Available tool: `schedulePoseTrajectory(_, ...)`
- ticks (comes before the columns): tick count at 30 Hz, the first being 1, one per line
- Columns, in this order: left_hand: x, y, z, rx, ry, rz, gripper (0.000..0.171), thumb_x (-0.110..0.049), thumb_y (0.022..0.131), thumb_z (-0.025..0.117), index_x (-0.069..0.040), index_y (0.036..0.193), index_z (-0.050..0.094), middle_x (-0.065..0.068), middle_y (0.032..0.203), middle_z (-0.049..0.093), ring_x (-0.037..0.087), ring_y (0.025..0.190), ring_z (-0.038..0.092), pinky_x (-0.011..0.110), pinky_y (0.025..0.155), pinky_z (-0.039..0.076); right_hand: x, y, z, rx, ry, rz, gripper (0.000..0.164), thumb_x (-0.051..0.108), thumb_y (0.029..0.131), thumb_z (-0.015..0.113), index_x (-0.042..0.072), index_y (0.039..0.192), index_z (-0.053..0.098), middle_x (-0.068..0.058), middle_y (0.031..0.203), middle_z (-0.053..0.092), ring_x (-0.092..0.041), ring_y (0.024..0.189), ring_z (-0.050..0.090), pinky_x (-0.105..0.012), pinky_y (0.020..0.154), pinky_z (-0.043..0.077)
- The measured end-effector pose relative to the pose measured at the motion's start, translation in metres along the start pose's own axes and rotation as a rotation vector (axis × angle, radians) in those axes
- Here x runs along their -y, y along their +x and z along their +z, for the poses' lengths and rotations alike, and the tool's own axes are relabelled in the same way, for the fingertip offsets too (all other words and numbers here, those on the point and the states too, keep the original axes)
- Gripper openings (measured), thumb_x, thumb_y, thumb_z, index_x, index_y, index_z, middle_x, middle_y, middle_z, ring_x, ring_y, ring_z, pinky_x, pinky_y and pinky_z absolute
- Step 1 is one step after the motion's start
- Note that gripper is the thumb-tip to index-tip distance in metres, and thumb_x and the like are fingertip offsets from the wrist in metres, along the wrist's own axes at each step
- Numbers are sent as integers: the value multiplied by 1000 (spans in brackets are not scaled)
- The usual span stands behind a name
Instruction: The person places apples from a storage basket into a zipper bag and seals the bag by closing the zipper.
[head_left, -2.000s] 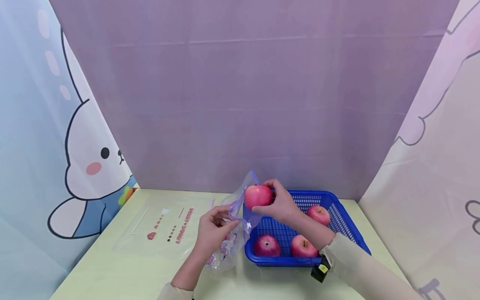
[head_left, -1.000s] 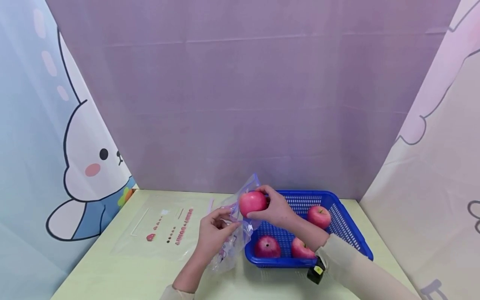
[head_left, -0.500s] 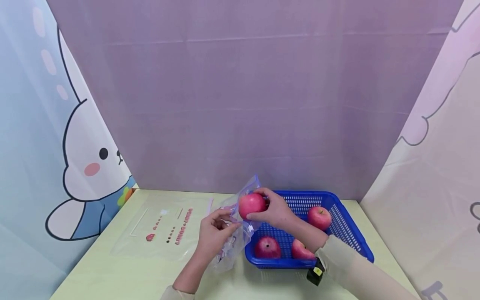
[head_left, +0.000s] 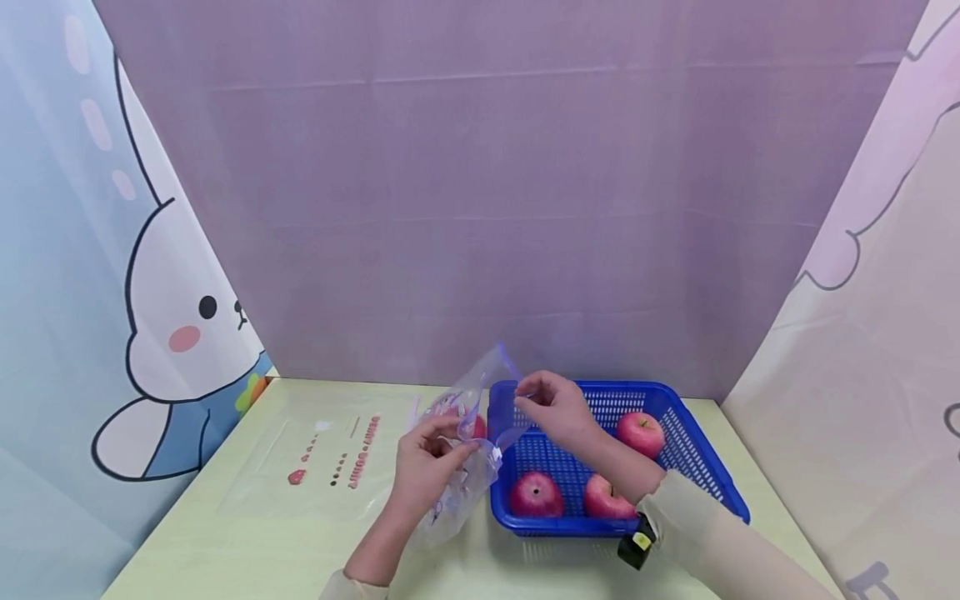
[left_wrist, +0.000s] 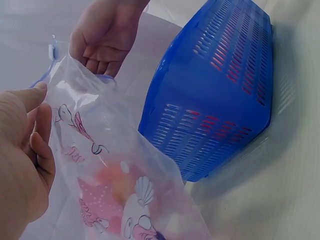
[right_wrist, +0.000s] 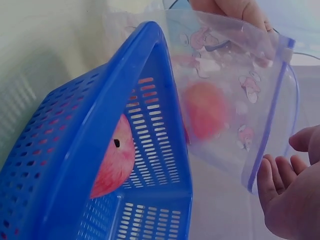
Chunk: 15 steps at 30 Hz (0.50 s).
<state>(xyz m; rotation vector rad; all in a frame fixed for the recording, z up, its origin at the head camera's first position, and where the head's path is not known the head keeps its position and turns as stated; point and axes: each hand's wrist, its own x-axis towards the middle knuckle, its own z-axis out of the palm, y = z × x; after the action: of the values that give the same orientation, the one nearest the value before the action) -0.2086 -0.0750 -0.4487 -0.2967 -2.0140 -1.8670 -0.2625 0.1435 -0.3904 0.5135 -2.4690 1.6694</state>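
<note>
My left hand [head_left: 427,462] pinches the rim of a clear zip bag [head_left: 459,510] with printed cartoon figures and a purple zip edge. The bag's mouth gapes toward the right. Inside it lies a red apple [right_wrist: 206,109], seen blurred through the plastic in both wrist views. My right hand [head_left: 561,410] is beside the mouth, fingers loosely bent and holding nothing. In the right wrist view its fingertips [right_wrist: 267,165] are close to the zip edge; whether they touch it I cannot tell.
Right of the bag stands a blue plastic basket [head_left: 731,500] holding three apples, among them one at the front left [head_left: 536,494]. A flat transparent bag [head_left: 262,487] with strawberry print lies on the left of the pale table [head_left: 195,550]. A purple cloth [head_left: 480,208] hangs behind.
The right hand moved the apple left into the bag's mouth and let go of it. The apple is now lower in the bag, and the right hand has drawn back slightly right. The left hand keeps its grip.
</note>
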Motion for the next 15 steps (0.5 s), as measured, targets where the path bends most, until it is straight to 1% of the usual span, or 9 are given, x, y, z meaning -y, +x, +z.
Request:
schedulePoseTrajectory(2, 0, -1, 0, 0, 21, -18, 28, -15, 78, 83, -20, 104, 73, 3, 84, 68, 18, 59, 54, 24, 51, 47, -1, -1, -3, -12, 2, 21, 10, 9, 89, 71, 11, 99, 67, -3, 91, 66, -22, 81, 60, -27, 68, 53)
schedulePoseTrajectory(6, 1, -3, -1, -10, 59, -60, 28, -19, 77, 84, -25, 103, 73, 1, 85, 68, 18, 61, 55, 25, 52, 49, -7, -2, -8, -15, -10, 63, 7, 11, 90, 70, 11, 96, 67, -4, 90, 65, -23, 81, 58, -27, 69, 52)
schedulePoseTrajectory(9, 2, -2, -1, -16, 54, -61, 29, -16, 77, 84, -23, 102, 74, 2, 84, 67, 18, 61, 54, 25, 51, 48, -12, -1, -13, -15, -25, 73, 6, 11, 90, 71, 11, 95, 67, -4, 90, 65, -22, 82, 58, -28, 69, 52)
schedulePoseTrajectory(13, 0, 0, 0, -15, 34, -59, 29, -10, 76, 83, -17, 102, 74, 4, 83, 67, 17, 60, 54, 23, 51, 47, -15, -1, -19, -6, -15, 75, 6, 11, 89, 71, 9, 94, 67, -4, 88, 65, -22, 80, 57, -30, 68, 51)
schedulePoseTrajectory(15, -4, 0, 1, -17, 34, -79, 29, -6, 76, 82, -14, 103, 73, 5, 84, 67, 16, 60, 53, 22, 51, 46, -15, -1, -22, 1, -8, 81, 6, 10, 89, 70, 9, 94, 67, -5, 87, 65, -23, 79, 57, -31, 68, 51)
